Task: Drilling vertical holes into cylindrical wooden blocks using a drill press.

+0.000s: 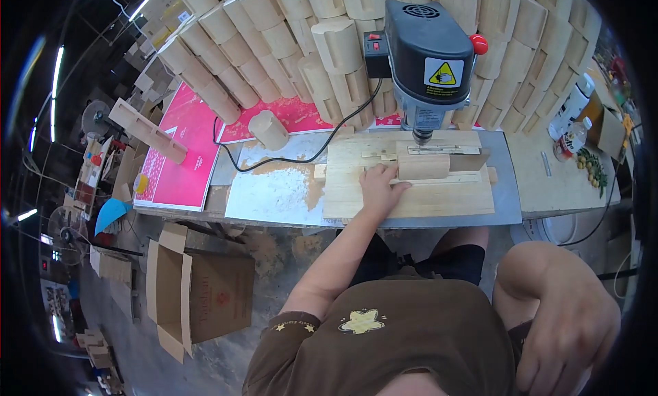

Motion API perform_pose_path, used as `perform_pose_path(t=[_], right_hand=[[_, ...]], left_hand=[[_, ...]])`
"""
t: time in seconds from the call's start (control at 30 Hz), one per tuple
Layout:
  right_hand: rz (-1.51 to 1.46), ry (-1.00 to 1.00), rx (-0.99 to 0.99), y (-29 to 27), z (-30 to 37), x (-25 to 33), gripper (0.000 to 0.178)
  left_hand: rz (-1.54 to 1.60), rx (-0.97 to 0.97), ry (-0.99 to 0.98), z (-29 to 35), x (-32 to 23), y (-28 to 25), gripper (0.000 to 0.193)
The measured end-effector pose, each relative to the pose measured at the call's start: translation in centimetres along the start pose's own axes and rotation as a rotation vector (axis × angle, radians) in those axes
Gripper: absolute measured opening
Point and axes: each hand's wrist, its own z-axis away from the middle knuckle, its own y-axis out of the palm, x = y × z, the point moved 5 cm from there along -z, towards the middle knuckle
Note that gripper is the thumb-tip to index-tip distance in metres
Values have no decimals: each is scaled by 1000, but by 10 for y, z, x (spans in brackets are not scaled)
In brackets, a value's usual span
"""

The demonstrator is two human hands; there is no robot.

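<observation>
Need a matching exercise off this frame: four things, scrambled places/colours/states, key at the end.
Things:
1. left hand
2. right hand
3. round knob on the drill press
4. cardboard box

Places, colours, states:
A. on the floor, flaps open
B. at the left end of the curved wooden block
C. red
D. lower right of the picture, away from the wooden block

Pairs: 1-B, 2-D, 3-C, 4-A
</observation>
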Motion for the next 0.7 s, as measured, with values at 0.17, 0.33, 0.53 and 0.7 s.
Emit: perform_pose_path(t=[0.17, 0.33, 0.53, 0.7], right_hand=[[328, -226, -264, -11, -29, 0, 15], [446, -42, -79, 1, -21, -21, 18], [1236, 388, -905, -51, 67, -37, 28], [1970, 1102, -1435, -102, 233, -23, 44]], left_hand=[[49, 17, -27, 0, -1, 4, 50], [196, 37, -110, 2, 5, 7, 52], [284, -25, -188, -1, 11, 4, 54], [307, -38, -163, -14, -5, -2, 48]])
